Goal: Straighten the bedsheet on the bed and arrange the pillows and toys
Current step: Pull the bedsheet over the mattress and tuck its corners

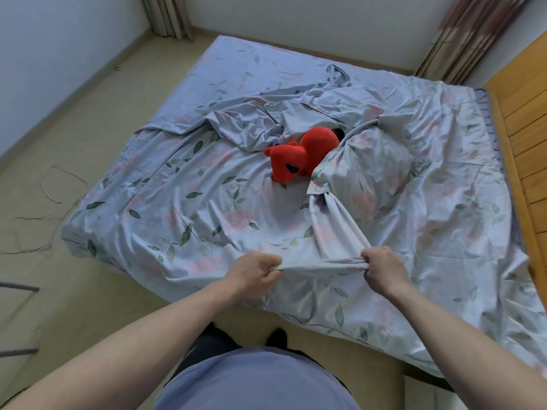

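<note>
A: What filled most of the frame?

B: The bed [296, 69], running from the upper centre down to the lower right, under a floral bedsheet [165, 184] that was badly rumpled. A heap of the same fabric was bunched across the upper middle, and a long fold ran from the centre down to the hands.

A: And the pillows?

B: One pillow [367, 167] lay right of centre in a matching case, crumpled and askew. I could not tell whether a second one was buried in the heap.

A: The toy?

B: A red plush toy [305, 155] sat at the centre, touching the pillow's left edge and partly tucked under the bunched cloth.

A: What were the hands doing?

B: At the lower centre, the left hand [254, 275] and the right hand [381, 269] each gripped the near edge of the sheet, fingers [272, 266] curled round a gathered pinch of cloth, with the fabric stretched taut between them.

A: So which step?

B: Straightening the sheet, I'd judge, and early on; nothing was arranged yet. The next move seemed to call for pulling the edge towards the foot of the bed and out sideways, though the pillow and toy resting on the sheet would likely drag along.
</note>
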Demonstrator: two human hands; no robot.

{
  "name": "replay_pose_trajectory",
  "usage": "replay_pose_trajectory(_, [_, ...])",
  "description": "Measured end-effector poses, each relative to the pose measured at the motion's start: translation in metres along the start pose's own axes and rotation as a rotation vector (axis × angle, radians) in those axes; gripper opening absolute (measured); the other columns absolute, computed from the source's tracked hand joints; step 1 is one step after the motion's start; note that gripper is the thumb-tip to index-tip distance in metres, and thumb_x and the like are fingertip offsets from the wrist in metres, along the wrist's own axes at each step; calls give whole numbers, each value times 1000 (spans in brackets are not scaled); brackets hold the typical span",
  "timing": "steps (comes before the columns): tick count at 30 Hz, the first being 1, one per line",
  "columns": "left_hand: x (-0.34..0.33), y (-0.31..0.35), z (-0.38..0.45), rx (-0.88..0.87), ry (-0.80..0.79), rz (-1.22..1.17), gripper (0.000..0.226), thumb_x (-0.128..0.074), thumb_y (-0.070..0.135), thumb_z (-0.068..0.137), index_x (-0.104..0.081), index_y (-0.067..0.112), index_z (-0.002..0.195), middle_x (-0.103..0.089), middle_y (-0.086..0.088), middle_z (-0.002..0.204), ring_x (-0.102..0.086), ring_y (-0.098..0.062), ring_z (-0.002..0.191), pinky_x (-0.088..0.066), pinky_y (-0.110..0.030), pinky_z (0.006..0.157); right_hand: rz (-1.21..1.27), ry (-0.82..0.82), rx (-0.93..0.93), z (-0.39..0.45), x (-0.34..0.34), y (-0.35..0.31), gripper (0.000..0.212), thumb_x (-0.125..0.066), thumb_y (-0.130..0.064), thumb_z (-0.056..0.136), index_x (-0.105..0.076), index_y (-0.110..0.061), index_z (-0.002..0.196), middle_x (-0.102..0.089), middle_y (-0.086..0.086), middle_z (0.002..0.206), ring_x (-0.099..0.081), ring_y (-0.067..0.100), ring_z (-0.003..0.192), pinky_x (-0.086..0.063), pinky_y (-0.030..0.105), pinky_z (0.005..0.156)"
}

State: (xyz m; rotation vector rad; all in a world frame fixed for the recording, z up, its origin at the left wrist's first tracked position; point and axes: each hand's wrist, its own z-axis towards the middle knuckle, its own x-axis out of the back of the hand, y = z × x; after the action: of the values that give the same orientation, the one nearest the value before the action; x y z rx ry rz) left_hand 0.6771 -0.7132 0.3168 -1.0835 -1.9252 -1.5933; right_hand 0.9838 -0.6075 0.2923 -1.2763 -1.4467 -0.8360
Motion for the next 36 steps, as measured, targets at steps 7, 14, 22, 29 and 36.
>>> replay_pose_trajectory(7, [27,-25,5,53,23,81,33,-53,28,92,-37,7,73,-43,-8,59,-37,-14,51,-28,-35,52,250,232,-185,14,42,48,20,-47,-14,65,-67,-15,67,-67,18,74,-61,41,75,-43,36,63])
replay_pose_trajectory(14, [30,-23,28,165,-73,206,34,-49,32,96,-46,18,65,-55,4,63,-50,-15,60,-36,-34,56,738,630,96,7,145,-8,14,-40,-2,69,-44,-9,58,-36,4,51,-38,21,52,-33,36,49])
replay_pose_trajectory(22, [0,34,48,32,-231,220,82,-69,73,67,-42,34,133,-49,17,126,-51,-8,113,-48,-33,95,475,27,191,-25,106,-34,17,-49,-14,81,-52,-11,65,-52,6,57,-48,21,59,-37,37,55])
replay_pose_trajectory(29, [-26,85,77,-59,-54,-8,16,-50,34,99,-51,31,84,-71,15,86,-61,-12,75,-53,-39,72,419,-42,27,-42,68,5,34,-56,-13,79,-76,-36,93,-65,-10,96,-60,10,90,-48,26,83])
replay_pose_trajectory(36, [-35,96,68,-130,-252,17,58,-72,61,72,-47,36,118,-52,16,118,-57,-10,104,-51,-34,86,689,83,-191,-54,51,-15,7,-73,-30,80,-66,-29,81,-67,-10,74,-61,5,71,-44,24,65])
